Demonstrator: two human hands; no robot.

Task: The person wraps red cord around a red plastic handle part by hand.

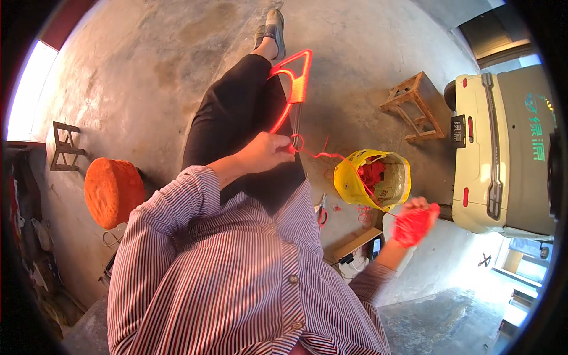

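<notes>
Holds red-wrapped frame (297,89) by its lower end in left hand (267,152), with fingers pinched narrow on it, over black trousers (222,115); slants left forearm forward and rightward. Extends right hand (416,205) well out to the side, near yellow container (342,184), with red cord bundle (413,227) in or around it; cannot tell finger closure there, owing to blur.

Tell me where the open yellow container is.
Head view, right of centre: the open yellow container sits right of the black-trousered legs, near the right hand.
</notes>
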